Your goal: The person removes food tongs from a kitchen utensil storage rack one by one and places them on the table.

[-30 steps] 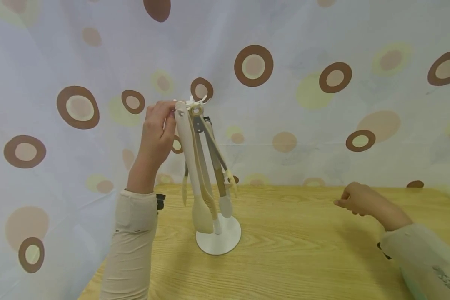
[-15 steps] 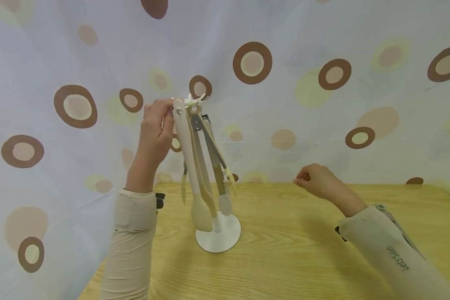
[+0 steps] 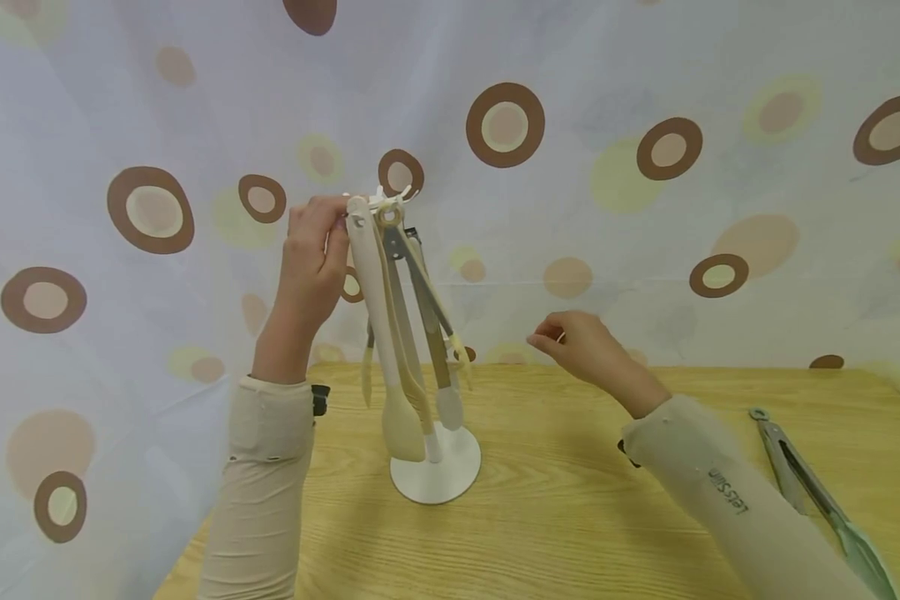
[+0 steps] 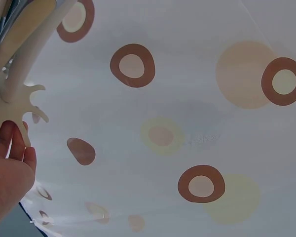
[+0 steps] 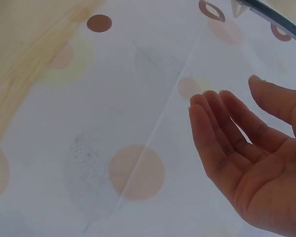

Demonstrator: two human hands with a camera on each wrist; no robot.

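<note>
White, round-based utensil stand [image 3: 453, 477], left of centre, probably stiff, light and top-heavy, best steadied by its hooked top [image 4: 15, 107], which the left hand [image 3: 312, 258] grips; right hand [image 3: 581, 346], right of centre, relaxed, holding nothing.

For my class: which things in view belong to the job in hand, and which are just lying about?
Seemingly in the job:
utensil stand, held near its top by the left hand
hanging utensils
right hand, holding nothing

Probably not:
green tongs, untouched on the table, though possibly from the set
patterned sheet behind
</note>
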